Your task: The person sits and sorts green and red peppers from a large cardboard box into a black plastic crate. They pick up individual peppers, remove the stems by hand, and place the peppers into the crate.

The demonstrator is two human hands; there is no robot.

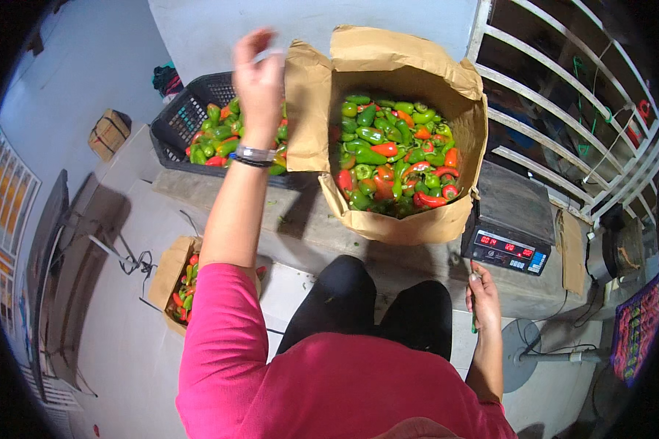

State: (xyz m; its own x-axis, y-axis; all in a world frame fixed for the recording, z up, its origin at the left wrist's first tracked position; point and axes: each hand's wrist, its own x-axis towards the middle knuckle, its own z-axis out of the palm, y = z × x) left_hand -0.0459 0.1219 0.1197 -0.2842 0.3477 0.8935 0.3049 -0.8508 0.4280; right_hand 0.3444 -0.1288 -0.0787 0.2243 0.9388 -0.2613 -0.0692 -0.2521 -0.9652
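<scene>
My left hand point(260, 74), blurred, is raised above the black plastic crate point(162, 145) with its fingers curled; whether it holds anything does not show. Green and red peppers point(217, 134) lie in that crate, partly behind my forearm. To the right of this hand stands a large brown paper bag point(406, 228), its top open and its left flap folded outward, with many green, red and orange peppers point(384, 148) inside. My right hand point(484, 296) is low at the right, closed around a thin green object point(474, 315) with a reddish tip, perhaps a small tool.
A digital scale point(508, 219) with a lit red display stands right of the bag on the concrete ledge point(307, 219). A smaller paper bag point(170, 271) of peppers is on the floor at left. White metal bars point(549, 104) rise behind the scale; a round stand base point(519, 356) is at lower right.
</scene>
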